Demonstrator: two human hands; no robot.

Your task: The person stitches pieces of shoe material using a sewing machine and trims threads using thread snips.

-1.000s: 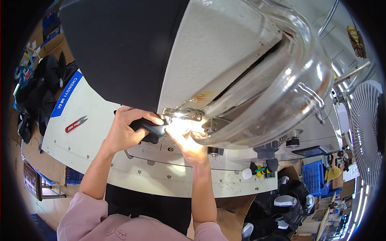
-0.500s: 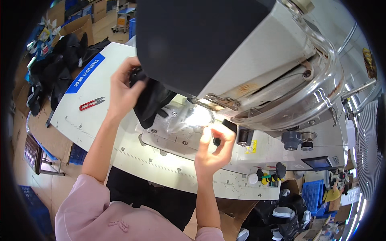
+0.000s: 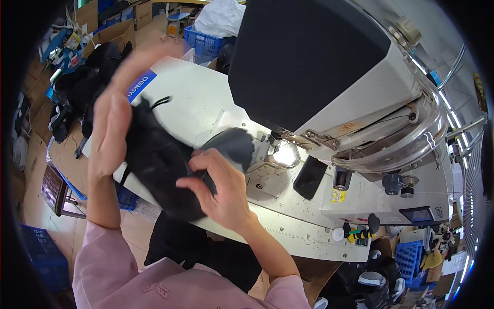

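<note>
A black fabric piece that looks like a shoe upper [image 3: 159, 159], smeared by motion, is over the left front edge of the white sewing machine table [image 3: 190, 98]. A thin loop sticks up at its top, and a dark grey flap [image 3: 231, 147] spreads to the right. My right hand [image 3: 224, 190] grips the upper with curled fingers and thumb. On its left side my left hand [image 3: 110, 123] is raised, blurred, with fingers stretched out. The sewing machine head [image 3: 309, 67] stands to the right, its lamp [image 3: 285, 153] lit over the needle area.
A black smartphone-like slab [image 3: 310, 177] lies right of the needle area. Thread spools [image 3: 355, 234] stand at the table's right front. Beyond the table is a blue crate [image 3: 206, 45] with a white bag. Black pieces [image 3: 105, 69] are heaped far left; shoes [image 3: 373, 280] lie lower right.
Both hands and the black upper have moved left, away from the needle area. My left hand has opened out. The red thread snips are hidden now, and the view has shifted.
</note>
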